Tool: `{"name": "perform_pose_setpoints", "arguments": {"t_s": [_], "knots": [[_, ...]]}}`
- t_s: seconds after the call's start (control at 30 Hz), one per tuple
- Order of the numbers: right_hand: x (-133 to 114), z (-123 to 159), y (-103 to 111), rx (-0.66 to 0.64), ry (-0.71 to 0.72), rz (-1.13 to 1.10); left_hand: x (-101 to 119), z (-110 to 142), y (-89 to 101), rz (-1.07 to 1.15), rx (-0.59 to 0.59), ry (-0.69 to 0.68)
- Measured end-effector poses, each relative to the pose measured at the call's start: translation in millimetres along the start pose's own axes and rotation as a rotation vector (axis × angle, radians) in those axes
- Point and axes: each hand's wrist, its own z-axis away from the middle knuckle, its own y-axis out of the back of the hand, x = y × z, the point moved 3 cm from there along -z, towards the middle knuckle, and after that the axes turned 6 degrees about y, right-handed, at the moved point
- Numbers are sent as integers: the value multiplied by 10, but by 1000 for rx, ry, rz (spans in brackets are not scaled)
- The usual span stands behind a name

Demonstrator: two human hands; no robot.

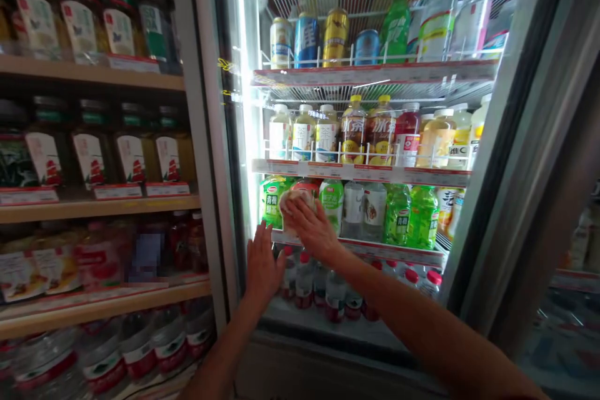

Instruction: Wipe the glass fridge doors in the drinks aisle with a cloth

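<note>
My right hand (313,229) reaches across from the right and presses a pale, crumpled cloth (286,222) against the glass door (300,320) of a lit drinks fridge. The cloth lies in front of the shelf with green bottles, partly covering a red-labelled one. Lower and to the left, my left hand (265,264) is raised with its fingers stretched out, palm toward the glass near the door's left edge. It holds nothing. Firm contact between that palm and the glass cannot be made out. Behind the hands stand a green tea bottle (272,200) and red-capped water bottles (304,278).
Inside the fridge, wire shelves carry cans (335,37) and bottled teas (354,131). At left, wooden shelves (94,207) hold rows of bottles. A metal door frame (520,219) runs down the right side. Yellow and white marks show on the glass at upper left.
</note>
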Motion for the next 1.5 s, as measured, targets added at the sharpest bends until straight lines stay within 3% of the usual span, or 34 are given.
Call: {"name": "perform_pose_setpoints", "arguments": {"t_s": [0.13, 0.3, 0.53, 0.73, 0.93, 1.03, 1.2, 1.4, 1.5], "knots": [[-168, -100, -144, -59, 180, -51, -109, -179, 127, 25, 94, 47], [-60, -473, -128, -20, 74, -32, -240, -380, 206, 16, 140, 46], [-309, -465, -272, -39, 163, -79, -442, -386, 349, -39, 122, 77], [-142, -947, -237, 14, 61, -56, -521, -497, 532, -69, 164, 69], [-335, -896, -370, -8, 281, -46, -543, -582, 557, -90, 202, 22], [-157, -1054, -272, -14, 298, -23, -514, -669, 586, -95, 187, 33], [352, -1436, 46, 41, 89, 15, -408, -869, 665, -114, 197, 20], [365, -1116, 164, 10, 168, 26, -203, -1133, 728, -110, 199, -43], [584, -1037, 335, 12, 130, 64, -30, -1310, 767, -77, 229, -96]]}}
